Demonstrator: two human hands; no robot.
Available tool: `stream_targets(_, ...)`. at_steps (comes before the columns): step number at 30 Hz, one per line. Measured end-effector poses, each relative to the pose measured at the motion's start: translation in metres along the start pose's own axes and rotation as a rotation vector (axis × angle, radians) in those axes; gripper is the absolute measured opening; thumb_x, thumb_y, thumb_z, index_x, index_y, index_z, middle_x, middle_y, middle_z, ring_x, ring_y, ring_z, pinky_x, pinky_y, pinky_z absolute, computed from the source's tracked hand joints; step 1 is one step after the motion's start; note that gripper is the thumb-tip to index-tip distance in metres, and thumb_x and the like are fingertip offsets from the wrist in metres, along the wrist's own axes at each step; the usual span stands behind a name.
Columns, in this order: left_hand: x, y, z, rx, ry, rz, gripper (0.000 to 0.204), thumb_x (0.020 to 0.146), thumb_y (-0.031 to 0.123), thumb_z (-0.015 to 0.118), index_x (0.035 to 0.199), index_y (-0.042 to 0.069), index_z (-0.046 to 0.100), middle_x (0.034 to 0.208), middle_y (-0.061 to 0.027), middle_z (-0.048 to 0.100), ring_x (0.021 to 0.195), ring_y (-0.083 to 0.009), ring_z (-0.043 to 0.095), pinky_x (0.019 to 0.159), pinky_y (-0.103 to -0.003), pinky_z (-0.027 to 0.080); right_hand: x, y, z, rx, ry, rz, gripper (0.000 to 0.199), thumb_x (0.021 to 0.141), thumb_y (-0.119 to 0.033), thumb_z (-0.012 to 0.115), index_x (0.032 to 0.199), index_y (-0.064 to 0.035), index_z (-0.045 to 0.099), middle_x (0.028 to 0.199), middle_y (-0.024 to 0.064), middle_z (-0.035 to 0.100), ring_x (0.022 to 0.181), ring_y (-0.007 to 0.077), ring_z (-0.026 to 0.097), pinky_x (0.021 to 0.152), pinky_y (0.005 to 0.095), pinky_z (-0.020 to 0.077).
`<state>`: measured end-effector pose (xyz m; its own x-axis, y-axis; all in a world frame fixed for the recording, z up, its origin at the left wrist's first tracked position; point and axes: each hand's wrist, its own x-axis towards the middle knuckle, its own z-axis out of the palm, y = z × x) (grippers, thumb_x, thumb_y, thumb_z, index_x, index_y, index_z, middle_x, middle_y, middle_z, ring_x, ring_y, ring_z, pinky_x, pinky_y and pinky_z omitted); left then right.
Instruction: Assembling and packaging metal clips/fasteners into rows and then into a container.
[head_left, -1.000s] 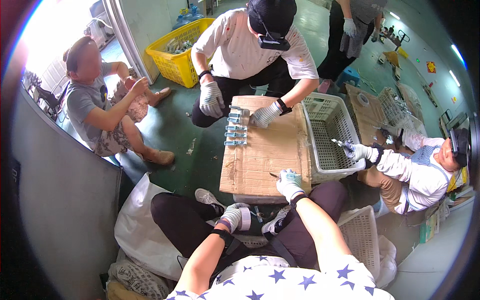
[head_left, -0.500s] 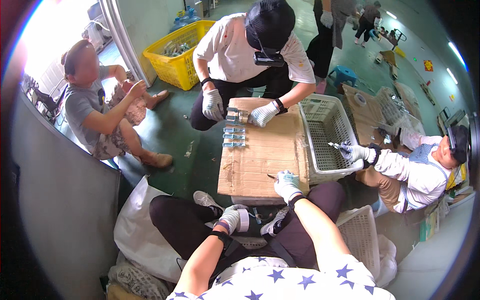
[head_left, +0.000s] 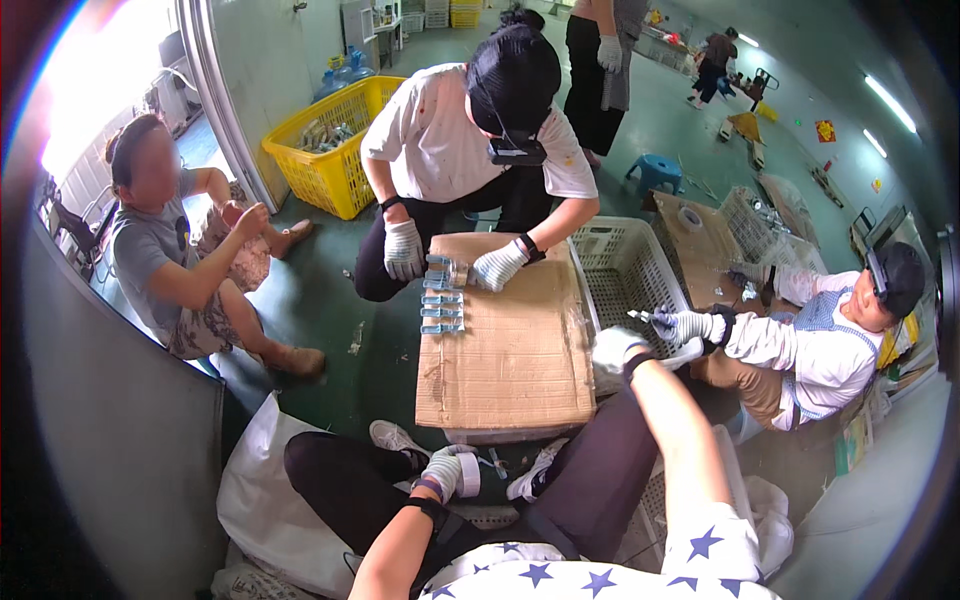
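Note:
My left hand (head_left: pixel 440 471), in a striped glove, is closed on a white roll of tape (head_left: pixel 467 474) low between my legs. My right hand (head_left: pixel 617 350), gloved too and blurred, is over the near left corner of the white crate (head_left: pixel 668 253); its fingers do not show clearly. Left of it is the cardboard-topped work surface (head_left: pixel 510 350). Several light-blue clip-like pieces (head_left: pixel 442 313) lie in a column along its left side. At the far edge a co-worker's gloved hand (head_left: pixel 500 266) touches a bundle (head_left: pixel 448 273) of similar pieces.
Across from me a co-worker (head_left: pixel 440 125) crouches. Another (head_left: pixel 835 325) on the right holds a small pale piece (head_left: pixel 640 315) over the crate. A seated person (head_left: pixel 165 240) is at the left. Behind stand a yellow crate (head_left: pixel 320 170) and a blue stool (head_left: pixel 655 173).
My right hand has moved right, from the cardboard's near edge to the crate's corner. The small dark thing at its fingers no longer shows. The view has shifted; my left hand still holds the roll.

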<state>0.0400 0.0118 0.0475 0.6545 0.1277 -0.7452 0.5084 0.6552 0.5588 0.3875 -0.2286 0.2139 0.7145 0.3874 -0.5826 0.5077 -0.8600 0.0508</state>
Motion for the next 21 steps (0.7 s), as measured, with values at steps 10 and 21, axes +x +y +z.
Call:
stream_targets(10,0.000,0.006,-0.001,-0.109,-0.030,-0.070,0.020,0.080,-0.004,0.062,0.099,0.003,0.065,0.089,-0.0113,0.067,0.073,-0.0245,0.065,0.067,-0.038,0.056,0.036,-0.008,0.010,-0.234,0.618,-0.034,0.016,0.079,-0.021,0.057,0.084,-0.0081,0.065,0.092,0.0132,0.064,0.076,0.0313,0.063,0.071,0.0433,0.0494)
stream_targets(21,-0.006,0.015,0.014,-0.168,-0.085,-0.141,0.019,0.078,-0.002,0.067,0.096,0.003,0.066,0.089,-0.0089,0.067,0.073,-0.0211,0.065,0.067,-0.035,0.055,-0.011,-0.146,0.122,0.319,0.525,-0.018,0.020,0.079,-0.025,0.058,0.095,-0.0130,0.060,0.100,0.0116,0.059,0.094,0.0301,0.059,0.080,0.0481,0.0451)
